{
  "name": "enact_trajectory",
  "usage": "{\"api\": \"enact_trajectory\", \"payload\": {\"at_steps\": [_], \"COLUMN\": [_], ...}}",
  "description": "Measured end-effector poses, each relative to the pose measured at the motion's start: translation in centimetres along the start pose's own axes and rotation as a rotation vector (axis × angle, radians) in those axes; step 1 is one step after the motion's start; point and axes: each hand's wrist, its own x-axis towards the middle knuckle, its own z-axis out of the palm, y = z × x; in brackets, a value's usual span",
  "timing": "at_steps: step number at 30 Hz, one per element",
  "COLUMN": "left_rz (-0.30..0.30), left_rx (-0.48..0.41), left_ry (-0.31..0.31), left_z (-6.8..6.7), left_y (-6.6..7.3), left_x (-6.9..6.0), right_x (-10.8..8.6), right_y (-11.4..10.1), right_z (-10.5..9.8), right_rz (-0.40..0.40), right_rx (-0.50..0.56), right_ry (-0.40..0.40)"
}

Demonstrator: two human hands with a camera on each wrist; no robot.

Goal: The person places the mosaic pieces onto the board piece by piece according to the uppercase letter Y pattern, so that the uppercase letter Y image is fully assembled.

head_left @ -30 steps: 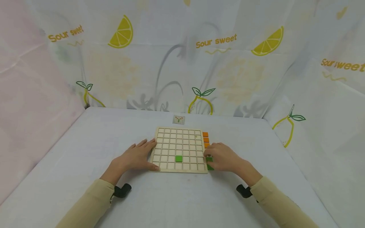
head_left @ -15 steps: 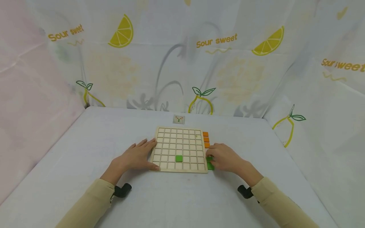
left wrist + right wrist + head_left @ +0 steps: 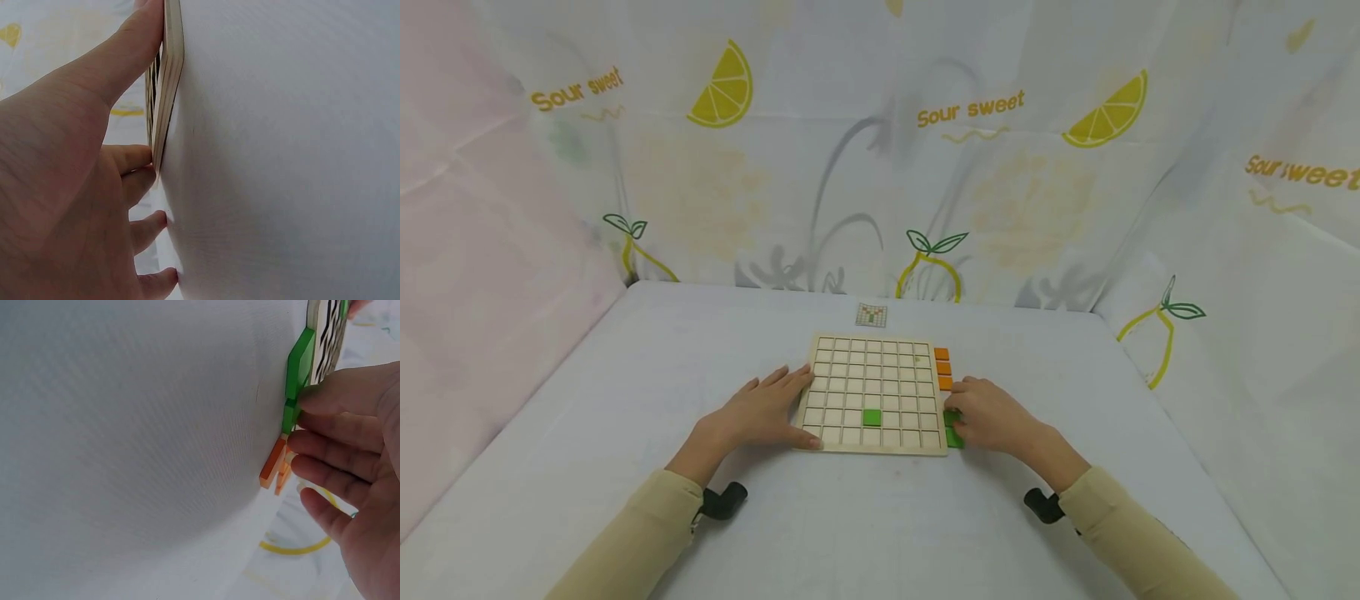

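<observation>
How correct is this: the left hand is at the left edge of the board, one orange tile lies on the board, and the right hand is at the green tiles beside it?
Not quite: the tile on the board is green, not orange, as the head view shows. The rest stands: left hand at the left edge, right hand at the green tiles.

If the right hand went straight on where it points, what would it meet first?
The right hand would probably meet the green tile by its thumb first, perhaps touching it now; the wooden grid board lies just beyond. Exact depth is unclear.
</observation>
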Motion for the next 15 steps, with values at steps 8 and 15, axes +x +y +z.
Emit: {"api": "enact_trajectory", "payload": {"at_steps": [8,15], "left_rz": [-0.002,-0.001], "left_rx": [0.007,0.001], "left_ry": [0.001,0.000], "left_z": [0.10,0.17], "left_y": [-0.11,-0.16], "left_x": [0.05,0.15], "right_x": [0.07,0.28], "right_y": [0.00,0.10], "right_z": [0.16,0.34], "right_rz": [0.011,0.025], "right_rx": [0.004,0.011], "right_ry": [0.000,-0.009]}}
